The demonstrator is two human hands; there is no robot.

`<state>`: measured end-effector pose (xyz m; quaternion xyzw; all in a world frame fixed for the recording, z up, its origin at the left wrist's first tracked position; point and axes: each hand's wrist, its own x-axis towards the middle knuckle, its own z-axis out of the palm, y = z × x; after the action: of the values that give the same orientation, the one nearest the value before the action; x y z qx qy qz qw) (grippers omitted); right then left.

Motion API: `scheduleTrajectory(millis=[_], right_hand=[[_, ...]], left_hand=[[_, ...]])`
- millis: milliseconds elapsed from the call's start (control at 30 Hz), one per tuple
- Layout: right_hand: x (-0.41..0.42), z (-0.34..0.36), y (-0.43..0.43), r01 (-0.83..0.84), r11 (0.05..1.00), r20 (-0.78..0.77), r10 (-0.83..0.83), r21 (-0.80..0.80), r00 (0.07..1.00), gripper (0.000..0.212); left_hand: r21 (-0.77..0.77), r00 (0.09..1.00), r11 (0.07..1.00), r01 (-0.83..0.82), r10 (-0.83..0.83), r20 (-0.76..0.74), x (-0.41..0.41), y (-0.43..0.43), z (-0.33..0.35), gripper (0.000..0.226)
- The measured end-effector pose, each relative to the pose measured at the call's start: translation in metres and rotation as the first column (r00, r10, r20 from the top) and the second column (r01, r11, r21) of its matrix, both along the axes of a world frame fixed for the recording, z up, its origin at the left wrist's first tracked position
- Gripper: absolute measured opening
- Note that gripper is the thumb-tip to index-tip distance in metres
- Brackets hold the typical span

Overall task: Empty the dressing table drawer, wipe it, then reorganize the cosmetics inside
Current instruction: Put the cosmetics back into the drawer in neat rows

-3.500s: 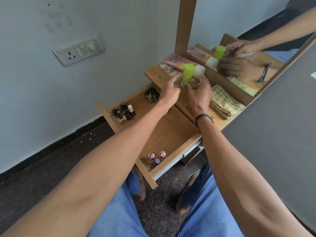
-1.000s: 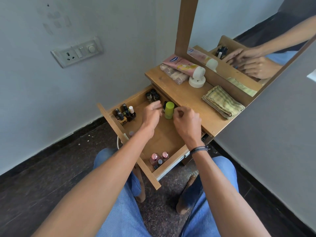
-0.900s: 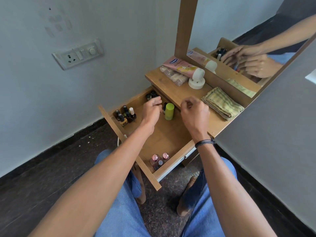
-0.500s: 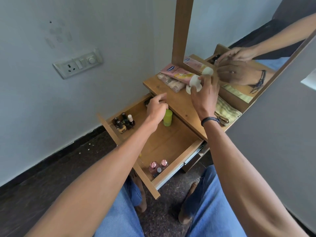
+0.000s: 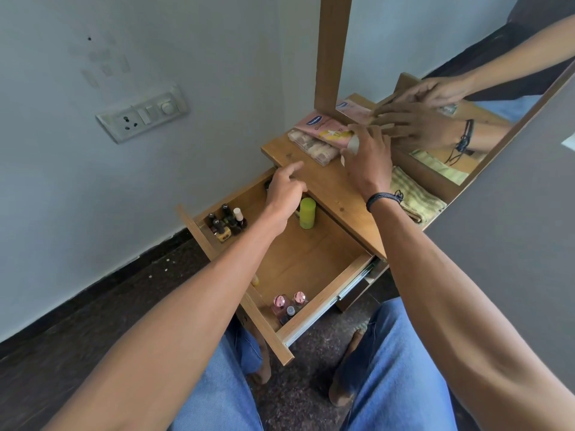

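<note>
- Drawer [image 5: 305, 259] is pulled out, with nail polishes [image 5: 224, 223] in its left corner.
- Left hand [image 5: 284, 189] hovers over the drawer's back edge with the index finger out, holding nothing. The green bottle [image 5: 307, 213] is right beside it.
- Right hand [image 5: 367, 160] covers the cap of the pink tube [image 5: 320, 127] behind the drawer, and I can't tell if it's got a grip. I'd pinch near the cap and lay it flat in the drawer's bare middle.

Both forearms are bare from the near edge out to the left grip [image 5: 284, 189] and the right grip [image 5: 368, 160]. A dark braided wristband [image 5: 381, 199] with a knot and loose ends circles the right wrist. Light blue jeans [image 5: 395, 368] cover both legs; the feet [image 5: 343, 388] are bare.
</note>
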<state>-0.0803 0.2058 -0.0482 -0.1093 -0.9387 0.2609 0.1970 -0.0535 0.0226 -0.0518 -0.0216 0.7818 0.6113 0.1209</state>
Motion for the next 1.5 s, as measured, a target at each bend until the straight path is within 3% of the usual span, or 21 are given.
scheduleTrajectory(millis=[233,400,600,900,1000,1200,1500], right_hand=[[0.041,0.001,-0.026,0.033,0.995,-0.141,-0.046,-0.093,0.989,0.056],[0.1,-0.009,-0.065,-0.045,0.989,-0.105,0.031,-0.143,0.994,0.056],[0.157,-0.036,-0.101,-0.089,0.986,0.035,0.095,-0.142,0.995,0.06],[0.168,-0.056,-0.097,-0.169,0.983,0.327,0.184,-0.073,0.927,0.06],[0.162,-0.058,-0.098,-0.199,0.975,0.383,0.223,-0.101,0.897,0.059],[0.154,-0.069,-0.102,-0.215,0.966,0.426,0.258,-0.147,0.867,0.06],[0.146,-0.075,-0.103,-0.295,0.95,0.533,0.302,-0.1,0.79,0.058]], left_hand=[[0.205,0.98,0.962,-0.183,0.195,-0.04,0.003,-0.037,0.002,0.051],[0.23,0.929,0.919,-0.32,0.353,-0.115,0.02,-0.079,-0.005,0.044],[-0.064,0.922,0.954,-0.293,0.264,-0.284,0.047,-0.12,-0.022,0.042],[-0.414,0.954,0.9,-0.137,0.008,-0.299,0.072,-0.125,-0.053,0.047],[-0.577,0.945,0.809,-0.116,-0.089,-0.315,0.074,-0.12,-0.062,0.042],[-0.83,0.923,0.534,-0.158,-0.22,-0.316,0.079,-0.111,-0.072,0.037],[-0.907,0.913,0.395,-0.146,-0.3,-0.278,0.08,-0.111,-0.074,0.036]])
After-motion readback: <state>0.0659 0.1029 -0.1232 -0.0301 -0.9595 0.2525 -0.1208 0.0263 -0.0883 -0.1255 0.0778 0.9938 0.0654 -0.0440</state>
